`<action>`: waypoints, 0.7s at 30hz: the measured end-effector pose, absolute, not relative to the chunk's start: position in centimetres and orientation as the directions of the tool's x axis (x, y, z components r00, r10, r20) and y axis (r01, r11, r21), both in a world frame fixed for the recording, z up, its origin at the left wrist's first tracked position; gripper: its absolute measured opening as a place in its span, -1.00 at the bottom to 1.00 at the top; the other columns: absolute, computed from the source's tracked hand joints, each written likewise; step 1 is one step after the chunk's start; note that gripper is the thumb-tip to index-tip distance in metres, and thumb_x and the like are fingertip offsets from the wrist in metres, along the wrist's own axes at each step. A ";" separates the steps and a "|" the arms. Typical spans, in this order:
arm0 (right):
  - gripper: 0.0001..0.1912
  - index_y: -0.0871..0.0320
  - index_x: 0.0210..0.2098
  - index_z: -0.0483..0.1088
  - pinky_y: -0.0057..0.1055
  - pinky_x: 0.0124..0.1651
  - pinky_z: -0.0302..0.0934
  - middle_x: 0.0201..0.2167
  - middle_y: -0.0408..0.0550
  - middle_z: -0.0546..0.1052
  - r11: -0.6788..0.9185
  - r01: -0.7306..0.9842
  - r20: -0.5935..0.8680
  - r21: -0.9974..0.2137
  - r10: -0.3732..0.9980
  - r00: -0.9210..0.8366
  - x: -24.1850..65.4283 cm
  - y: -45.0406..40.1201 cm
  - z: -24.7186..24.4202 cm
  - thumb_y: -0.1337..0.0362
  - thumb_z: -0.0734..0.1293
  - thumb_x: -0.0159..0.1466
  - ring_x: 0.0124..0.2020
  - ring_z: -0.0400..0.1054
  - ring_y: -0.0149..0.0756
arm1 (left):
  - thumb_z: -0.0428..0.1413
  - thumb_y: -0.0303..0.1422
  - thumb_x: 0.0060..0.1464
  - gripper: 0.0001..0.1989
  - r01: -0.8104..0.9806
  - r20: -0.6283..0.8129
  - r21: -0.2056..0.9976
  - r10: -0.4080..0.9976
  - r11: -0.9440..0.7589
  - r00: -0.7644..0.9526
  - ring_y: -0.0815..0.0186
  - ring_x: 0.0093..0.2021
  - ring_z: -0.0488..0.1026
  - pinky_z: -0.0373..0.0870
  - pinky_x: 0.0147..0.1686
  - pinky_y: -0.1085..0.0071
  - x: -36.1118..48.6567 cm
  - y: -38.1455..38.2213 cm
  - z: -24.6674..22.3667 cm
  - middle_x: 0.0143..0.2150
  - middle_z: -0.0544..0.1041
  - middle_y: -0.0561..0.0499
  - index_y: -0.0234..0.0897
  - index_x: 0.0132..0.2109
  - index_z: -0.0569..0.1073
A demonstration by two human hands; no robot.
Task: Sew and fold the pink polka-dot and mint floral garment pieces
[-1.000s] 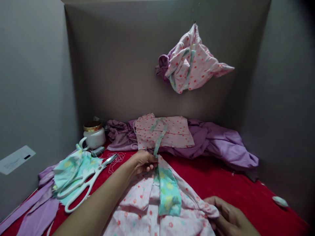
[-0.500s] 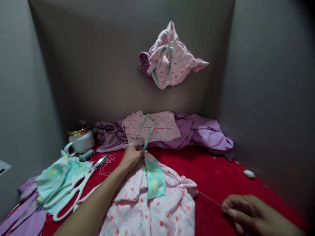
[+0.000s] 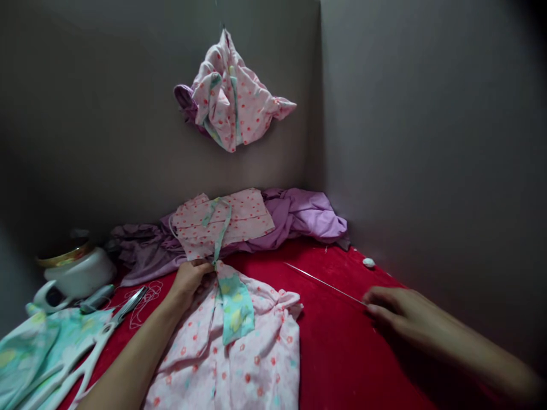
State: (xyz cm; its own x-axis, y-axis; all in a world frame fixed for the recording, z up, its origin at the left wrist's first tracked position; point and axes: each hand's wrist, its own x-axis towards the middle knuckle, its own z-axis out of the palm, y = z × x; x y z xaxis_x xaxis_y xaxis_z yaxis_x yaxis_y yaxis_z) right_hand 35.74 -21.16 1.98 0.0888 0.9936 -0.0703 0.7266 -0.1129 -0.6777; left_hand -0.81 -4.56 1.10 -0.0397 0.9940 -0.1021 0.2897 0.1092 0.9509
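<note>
Ok so your pink flowery cloth (image 3: 245, 364) is front & center on the red cloth (image 3: 337, 353), spread toward you w/ the bottom running out of view. Top narrows to a point, and the right side bunches into a little gathered knob. Teal flap (image 3: 236, 313) w/ yellow flowers lies down its upper middle.

Your L hand (image 3: 193, 283) is pinched tight on the tip of it, right where a thin teal strap (image 3: 221, 236) meets the cloth. Can't tell if the fingertips have cloth, strap or both. Your R hand (image 3: 391, 307) is off to the right, thumb + fingers clamped on one end of a thin rod (image 3: 325, 283). Rod slants up-left, far tip well clear of the pink cloth.

Past the L hand, the strap runs up over a folded pink dotted piece (image 3: 247, 215), which sits on a heap of purple fabric (image 3: 314, 213) along the back wall (image 3: 128, 114). Above that, a pink & purple bundle (image 3: 256, 111) hangs from a point.

L side: white-handled scissors (image 3: 111, 327) partly on some teal flowery fabric (image 3: 28, 353), tangled thread by the blades, plus a white mug (image 3: 81, 276) w/ gold rim. Small white thing (image 3: 368, 262) near the R wall (image 3: 427, 142).
</note>
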 end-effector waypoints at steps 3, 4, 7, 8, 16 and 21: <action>-0.86 0.16 -0.32 0.40 -0.29 -0.19 0.15 -0.28 0.08 0.47 0.095 0.870 0.195 -0.483 0.981 0.001 31.3 -18.3 3.3 0.32 0.23 0.15 -0.27 0.30 -0.17 | 0.11 -0.41 -0.26 -0.89 0.211 -0.117 0.970 0.993 0.120 -0.026 0.55 -0.79 0.10 -0.10 -0.80 0.60 -0.8 -4.7 1.3 -0.74 0.32 0.12 -0.35 -0.61 0.34; -0.82 0.18 -0.27 0.40 -0.30 -0.18 0.14 -0.25 0.09 0.47 0.120 0.872 0.191 -0.475 0.981 -0.031 29.8 -17.7 3.6 0.32 0.21 0.17 -0.24 0.30 -0.17 | 0.11 -0.43 -0.22 -0.89 0.185 -0.129 0.974 0.991 0.131 -0.021 0.55 -0.77 0.13 -0.09 -0.80 0.61 -0.8 -4.8 1.5 -0.72 0.34 0.12 -0.35 -0.59 0.34; -0.78 0.18 -0.27 0.40 -0.41 -0.32 0.09 -0.32 0.02 0.48 0.086 0.829 0.009 -0.552 0.995 -0.097 26.0 -16.6 3.8 0.18 0.24 0.18 -0.32 0.33 -0.23 | 0.10 -0.45 0.00 -0.82 0.111 -0.189 0.976 0.982 0.189 -0.007 0.56 -0.72 0.17 -0.03 -0.78 0.63 -0.4 -4.9 2.0 -0.65 0.34 0.16 -0.36 -0.52 0.32; -0.77 0.17 -0.31 0.40 -0.43 -0.37 0.06 -0.35 0.00 0.48 0.072 0.823 -0.022 -0.563 0.995 -0.102 25.1 -16.4 3.7 0.14 0.26 0.16 -0.34 0.32 -0.24 | 0.08 -0.43 0.07 -0.80 0.087 -0.211 0.974 0.977 0.211 -0.004 0.57 -0.71 0.17 -0.02 -0.77 0.64 -0.2 -5.0 2.3 -0.63 0.32 0.19 -0.36 -0.50 0.31; -0.83 0.15 -0.53 0.19 -0.51 -0.50 -0.06 -0.58 -0.20 0.29 0.063 0.626 -0.077 -0.777 0.978 -0.194 25.9 -16.8 1.3 0.23 0.27 0.08 -0.52 0.13 -0.42 | 0.03 -0.29 0.18 -0.81 -0.088 -0.351 0.933 0.936 0.348 -0.023 0.56 -0.61 0.23 0.21 -0.67 0.60 0.5 -5.1 2.8 -0.46 0.36 0.13 -0.37 -0.24 0.37; -0.85 0.15 -0.49 0.14 -0.56 -0.54 -0.07 -0.59 -0.25 0.25 -0.085 0.367 -0.202 -0.926 0.935 -0.293 27.3 -17.1 0.8 0.34 0.26 -0.05 -0.55 0.10 -0.48 | 0.03 -0.29 0.18 -0.82 -0.151 -0.440 0.885 0.897 0.440 0.039 0.56 -0.62 0.22 0.19 -0.69 0.62 -1.3 -4.6 4.3 -0.46 0.34 0.14 -0.37 -0.25 0.37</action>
